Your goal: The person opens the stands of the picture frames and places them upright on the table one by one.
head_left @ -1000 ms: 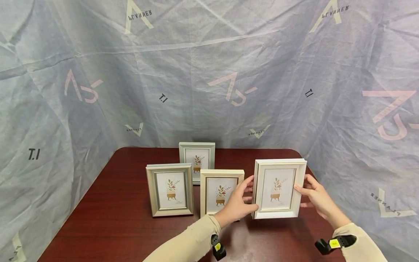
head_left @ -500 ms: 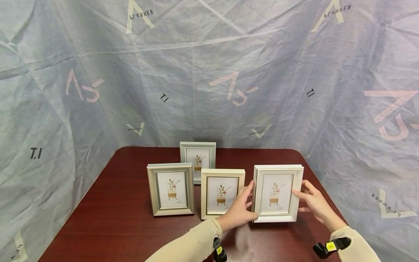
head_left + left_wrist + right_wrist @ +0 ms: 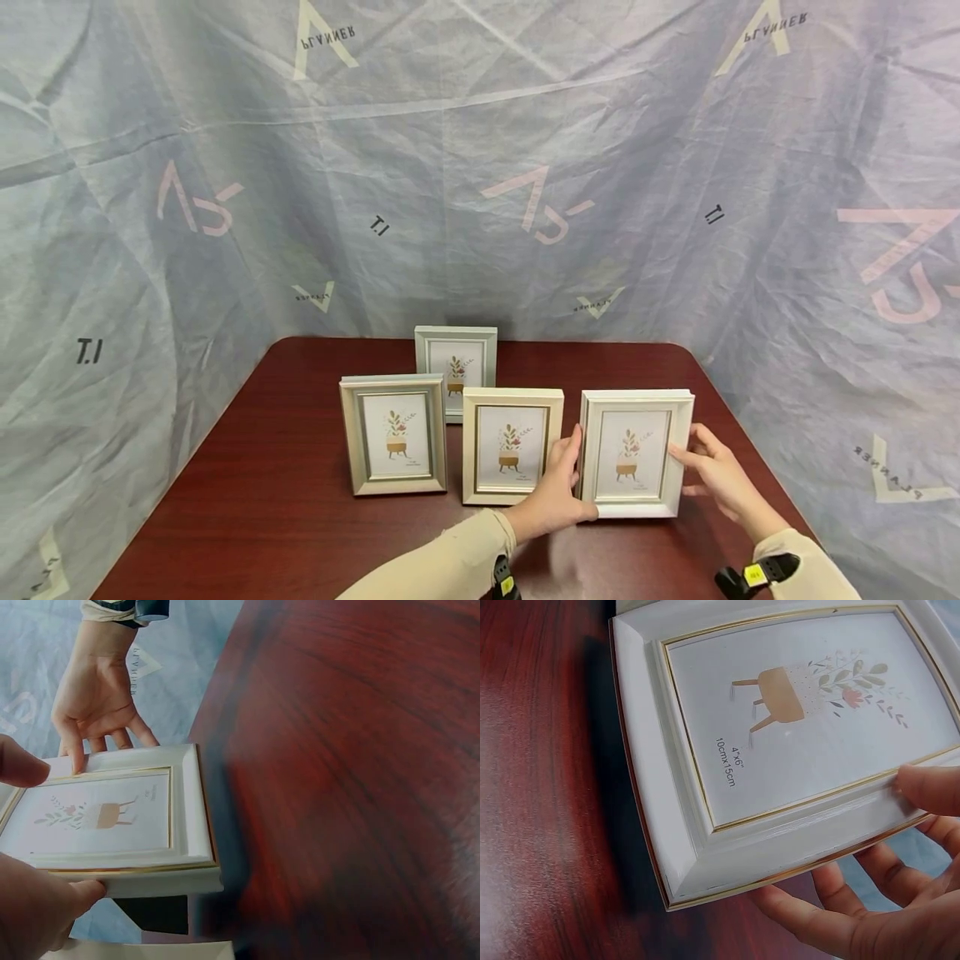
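Observation:
A white picture frame (image 3: 632,510) with a thin gold inner edge stands nearly upright at the right of the table, its plant print facing me. My left hand (image 3: 551,500) holds its left side, thumb at the lower front corner. On the opposite side my right hand (image 3: 722,482) grips the edge, thumb on the front and fingers behind, as the right wrist view shows on the white frame (image 3: 667,825). Just left of my left hand stands a cream picture frame (image 3: 470,450), partly covered by that hand. Whether the white frame's base touches the table is hard to tell.
A champagne-coloured picture frame (image 3: 352,442) stands at the left. Behind, near the table's back edge, is a pale grey-green picture frame (image 3: 491,358), partly hidden. The dark red wooden table (image 3: 247,483) is enclosed by grey printed cloth (image 3: 420,150).
Both hands have brought the white frame down and slightly left, toward the table. The other picture frames have stayed in place.

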The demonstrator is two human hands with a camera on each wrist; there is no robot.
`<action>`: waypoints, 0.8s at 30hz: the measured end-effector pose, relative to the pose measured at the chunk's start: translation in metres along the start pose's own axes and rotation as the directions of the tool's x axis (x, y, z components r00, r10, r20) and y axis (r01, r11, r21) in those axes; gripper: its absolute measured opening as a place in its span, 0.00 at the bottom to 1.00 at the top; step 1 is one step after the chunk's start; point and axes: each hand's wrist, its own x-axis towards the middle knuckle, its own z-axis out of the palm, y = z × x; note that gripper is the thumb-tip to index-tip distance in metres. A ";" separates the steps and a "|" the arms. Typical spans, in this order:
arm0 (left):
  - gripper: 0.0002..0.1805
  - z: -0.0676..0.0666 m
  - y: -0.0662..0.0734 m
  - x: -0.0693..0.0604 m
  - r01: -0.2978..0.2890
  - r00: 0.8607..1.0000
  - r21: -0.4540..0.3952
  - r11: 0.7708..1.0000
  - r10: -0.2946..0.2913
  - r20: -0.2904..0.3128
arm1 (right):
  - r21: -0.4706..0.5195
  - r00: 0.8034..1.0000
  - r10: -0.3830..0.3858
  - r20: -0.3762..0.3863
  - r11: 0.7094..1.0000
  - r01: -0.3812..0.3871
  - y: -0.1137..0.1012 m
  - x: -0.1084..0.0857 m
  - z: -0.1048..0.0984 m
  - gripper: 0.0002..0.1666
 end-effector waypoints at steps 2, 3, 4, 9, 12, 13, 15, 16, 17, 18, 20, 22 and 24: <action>0.63 0.001 -0.002 -0.001 0.022 1.000 -0.009 1.000 -0.022 0.010 | 0.003 1.000 0.004 0.000 1.000 -0.004 0.002 -0.001 0.001 0.17; 0.63 0.002 -0.003 -0.002 0.028 1.000 -0.012 1.000 -0.027 0.014 | 0.004 1.000 0.006 0.000 1.000 -0.006 0.003 -0.001 0.001 0.16; 0.63 0.002 -0.005 -0.002 0.031 0.999 -0.013 0.999 -0.031 0.014 | 0.005 1.000 0.007 -0.002 1.000 -0.007 0.003 -0.001 0.001 0.16; 0.63 0.003 -0.005 -0.003 0.002 1.000 -0.001 1.000 -0.002 0.009 | 0.027 1.000 0.008 0.007 1.000 -0.008 0.006 0.000 0.002 0.14; 0.63 0.002 -0.006 -0.004 -0.008 1.000 0.012 1.000 0.008 0.018 | 0.045 1.000 0.021 0.009 0.999 -0.021 0.006 -0.001 0.003 0.12; 0.63 0.002 -0.007 -0.004 -0.012 1.000 0.015 1.000 0.012 0.023 | 0.048 1.000 0.026 0.011 0.999 -0.026 0.006 -0.001 0.003 0.12; 0.63 0.002 -0.009 -0.005 -0.013 0.999 0.016 1.000 0.013 0.032 | 0.050 0.999 0.034 0.009 0.998 -0.034 0.006 -0.002 0.004 0.13; 0.63 0.003 -0.010 -0.005 -0.014 0.999 0.015 1.000 0.013 0.033 | 0.049 0.999 0.039 0.011 0.998 -0.039 0.006 -0.001 0.004 0.13; 0.63 0.003 -0.011 -0.005 -0.015 0.999 0.011 1.000 0.014 0.033 | 0.048 0.999 0.042 0.014 0.998 -0.042 0.006 -0.002 0.004 0.13; 0.63 0.003 -0.011 -0.006 -0.017 0.999 0.009 1.000 0.016 0.032 | 0.045 0.999 0.044 0.013 0.998 -0.044 0.005 -0.001 0.004 0.14; 0.63 0.003 -0.012 -0.006 -0.021 0.999 0.003 1.000 0.021 0.030 | 0.046 0.999 0.047 0.011 0.998 -0.047 0.005 -0.001 0.004 0.14; 0.63 0.003 -0.013 -0.007 -0.023 0.999 0.001 1.000 0.022 0.029 | 0.047 0.999 0.049 0.010 0.998 -0.049 0.005 -0.001 0.005 0.13; 0.63 0.003 -0.013 -0.007 -0.022 0.999 0.000 1.000 0.022 0.028 | 0.054 0.999 0.048 0.007 0.997 -0.048 0.006 -0.001 0.005 0.12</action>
